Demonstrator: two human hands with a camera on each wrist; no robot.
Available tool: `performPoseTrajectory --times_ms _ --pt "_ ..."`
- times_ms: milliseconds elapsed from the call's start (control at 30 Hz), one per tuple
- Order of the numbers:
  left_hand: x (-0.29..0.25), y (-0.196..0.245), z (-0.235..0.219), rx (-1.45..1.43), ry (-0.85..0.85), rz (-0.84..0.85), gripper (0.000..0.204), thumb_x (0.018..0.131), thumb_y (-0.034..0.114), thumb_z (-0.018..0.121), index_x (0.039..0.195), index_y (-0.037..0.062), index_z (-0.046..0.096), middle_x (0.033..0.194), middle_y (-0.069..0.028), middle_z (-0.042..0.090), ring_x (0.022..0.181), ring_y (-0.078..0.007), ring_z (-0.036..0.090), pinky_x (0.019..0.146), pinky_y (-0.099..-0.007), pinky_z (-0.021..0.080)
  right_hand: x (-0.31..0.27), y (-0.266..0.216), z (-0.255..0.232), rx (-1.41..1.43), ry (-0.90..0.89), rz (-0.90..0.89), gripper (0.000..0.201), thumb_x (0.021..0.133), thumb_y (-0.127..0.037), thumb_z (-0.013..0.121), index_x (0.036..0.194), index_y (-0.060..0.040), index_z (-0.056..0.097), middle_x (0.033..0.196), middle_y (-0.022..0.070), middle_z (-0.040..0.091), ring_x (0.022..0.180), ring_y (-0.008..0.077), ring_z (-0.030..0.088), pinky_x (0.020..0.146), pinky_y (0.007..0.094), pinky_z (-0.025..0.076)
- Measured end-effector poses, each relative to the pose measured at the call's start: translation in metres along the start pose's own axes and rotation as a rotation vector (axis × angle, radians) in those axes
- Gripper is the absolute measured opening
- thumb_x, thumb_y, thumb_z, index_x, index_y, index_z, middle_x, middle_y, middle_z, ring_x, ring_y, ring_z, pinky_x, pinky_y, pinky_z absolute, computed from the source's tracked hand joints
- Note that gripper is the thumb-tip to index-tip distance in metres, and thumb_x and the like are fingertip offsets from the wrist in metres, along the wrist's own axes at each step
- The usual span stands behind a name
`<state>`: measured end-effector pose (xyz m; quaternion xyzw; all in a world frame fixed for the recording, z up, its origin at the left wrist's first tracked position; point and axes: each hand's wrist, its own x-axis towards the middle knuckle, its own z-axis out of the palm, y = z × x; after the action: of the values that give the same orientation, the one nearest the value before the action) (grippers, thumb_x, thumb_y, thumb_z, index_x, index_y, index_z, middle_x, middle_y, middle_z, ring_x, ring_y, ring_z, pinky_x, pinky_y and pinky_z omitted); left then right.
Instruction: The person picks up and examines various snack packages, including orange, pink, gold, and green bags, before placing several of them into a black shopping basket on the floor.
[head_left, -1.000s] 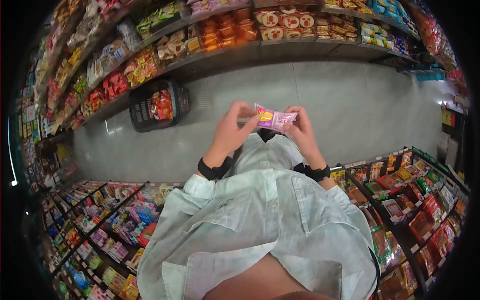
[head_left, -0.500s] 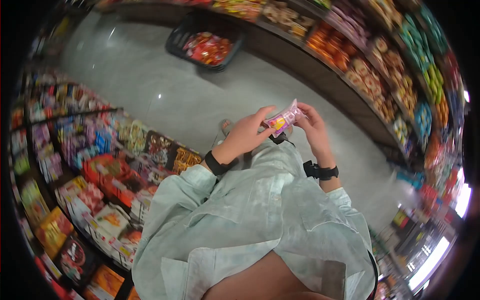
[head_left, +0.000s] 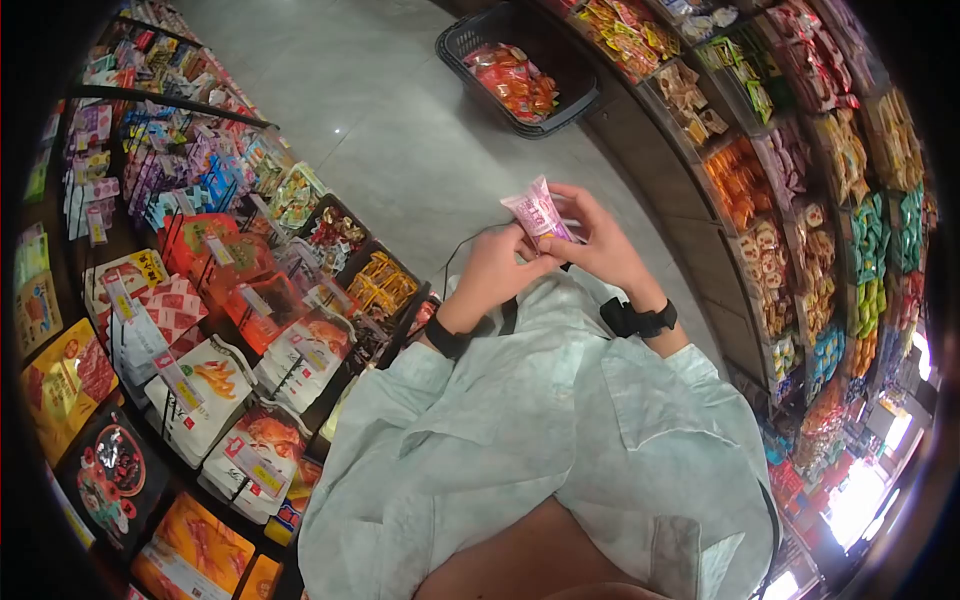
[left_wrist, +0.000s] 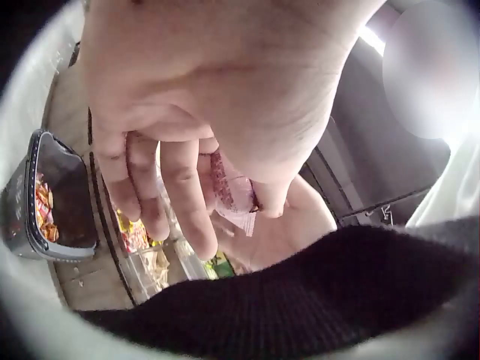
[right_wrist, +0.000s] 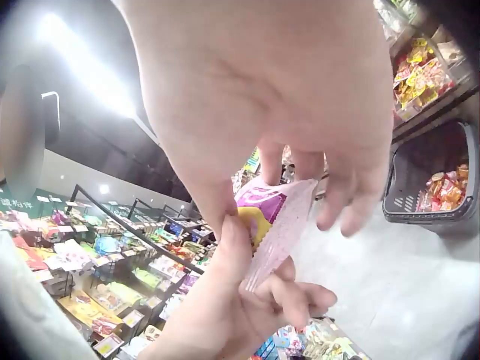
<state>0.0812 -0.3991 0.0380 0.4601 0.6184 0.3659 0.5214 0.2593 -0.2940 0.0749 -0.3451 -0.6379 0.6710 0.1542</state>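
Note:
Both hands hold one small pink-and-purple wrapped packet [head_left: 540, 212] in front of the body. The left hand [head_left: 498, 266] pinches its lower end between thumb and fingers; the right hand [head_left: 600, 240] grips its right side, thumb across the front. In the left wrist view the packet [left_wrist: 234, 187] shows between the left thumb and fingers, with the other fingers extended. The right wrist view shows a yellow and purple print on the packet [right_wrist: 259, 214], and the two thumbs close together at its edge.
A dark basket [head_left: 552, 128] with red-orange packets stands on the grey floor [head_left: 370, 120] beyond the hands. Shelves of bagged snacks [head_left: 740, 180] curve along the right. Racks of packaged food [head_left: 210, 385] fill the left side.
The view has turned, so the basket now lies ahead, right of centre, and the shelves on the right. The hands have come closer together, and the packet has been tilted more upright.

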Motion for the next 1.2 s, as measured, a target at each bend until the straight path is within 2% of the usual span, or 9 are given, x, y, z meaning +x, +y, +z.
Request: performPoseTrajectory --times_ms 100,200,500,633,767,900,1033,1133,1200 --pt "0.016 0.003 -0.028 0.167 -0.022 0.089 0.044 0.085 0.033 0.089 0.109 -0.0007 0.073 0.093 -0.0113 0.078 0.086 -0.022 0.077 0.078 -0.0369 0.057 0.021 -0.008 -0.003 0.082 -0.115 0.143 0.077 0.096 -0.012 0.081 0.162 -0.0097 0.043 0.135 0.0091 0.068 0.124 0.0192 0.064 0.107 0.0377 0.052" --pt "0.039 -0.009 -0.048 0.079 -0.015 0.035 0.052 0.084 0.045 0.089 0.107 0.0007 0.074 0.096 -0.0132 0.078 0.09 -0.0267 0.076 0.08 -0.0383 0.057 0.056 -0.001 -0.011 0.048 -0.109 -0.012 0.077 0.095 -0.012 0.081 0.163 -0.0104 0.044 0.136 0.0071 0.068 0.122 0.0174 0.065 0.104 0.0351 0.053" --pt "0.123 0.008 -0.121 -0.217 0.321 -0.041 0.055 0.091 0.022 0.086 0.135 0.002 0.062 0.112 -0.0108 0.076 0.102 -0.0207 0.074 0.094 -0.036 0.057 0.2 -0.053 -0.077 0.066 -0.423 0.035 0.071 0.083 -0.004 0.089 0.149 -0.0077 0.063 0.113 0.0056 0.077 0.096 0.0121 0.07 0.089 0.0329 0.057" --pt "0.177 0.032 -0.162 -0.048 0.253 -0.161 0.05 0.095 0.017 0.082 0.136 0.0007 0.059 0.116 -0.0066 0.073 0.109 -0.0161 0.069 0.099 -0.0334 0.054 0.256 -0.07 -0.102 -0.137 -0.351 -0.085 0.066 0.082 -0.01 0.091 0.143 -0.0103 0.067 0.102 0.0093 0.082 0.086 0.0151 0.075 0.08 0.0335 0.057" --pt "0.25 0.042 -0.175 -0.029 0.084 -0.032 0.038 0.103 0.018 0.075 0.133 0.0005 0.059 0.121 -0.0058 0.07 0.112 -0.0153 0.067 0.1 -0.0329 0.053 0.28 -0.078 -0.144 -0.066 -0.252 -0.098 0.066 0.082 -0.005 0.09 0.142 -0.0078 0.065 0.107 0.0114 0.082 0.09 0.0139 0.076 0.081 0.031 0.058" --pt "0.321 0.062 -0.159 -0.289 -0.182 0.022 0.037 0.106 0.021 0.073 0.133 0.0014 0.057 0.126 -0.0054 0.068 0.117 -0.0142 0.065 0.103 -0.0323 0.052 0.272 -0.091 -0.195 0.068 -0.085 -0.022 0.068 0.081 -0.003 0.091 0.142 -0.0035 0.061 0.111 0.01 0.08 0.1 0.0106 0.073 0.086 0.0293 0.059" --pt "0.385 0.085 -0.158 0.215 -0.39 -0.019 0.029 0.103 0.022 0.075 0.12 0.0023 0.062 0.108 -0.008 0.072 0.101 -0.0189 0.071 0.09 -0.035 0.056 0.253 -0.075 -0.216 -0.001 0.182 0.052 0.061 0.085 -0.005 0.09 0.139 -0.0032 0.063 0.11 0.0089 0.079 0.093 0.0087 0.072 0.08 0.0277 0.058" --pt "0.413 0.104 -0.15 0.718 -0.471 0.207 0.044 0.096 0.033 0.078 0.122 0.0013 0.062 0.108 -0.019 0.073 0.103 -0.0311 0.073 0.087 -0.0414 0.057 0.241 -0.05 -0.214 0.019 0.387 0.132 0.055 0.088 -0.006 0.088 0.137 -0.003 0.064 0.112 0.009 0.078 0.089 0.008 0.07 0.076 0.0268 0.056" --pt "0.425 0.097 -0.14 0.586 -0.555 0.273 0.043 0.096 0.033 0.079 0.121 0.0014 0.062 0.106 -0.0167 0.074 0.098 -0.032 0.073 0.087 -0.041 0.057 0.239 -0.042 -0.208 0.064 0.488 0.165 0.053 0.089 -0.007 0.087 0.137 -0.0028 0.063 0.113 0.0096 0.078 0.087 0.0078 0.07 0.075 0.0265 0.056"
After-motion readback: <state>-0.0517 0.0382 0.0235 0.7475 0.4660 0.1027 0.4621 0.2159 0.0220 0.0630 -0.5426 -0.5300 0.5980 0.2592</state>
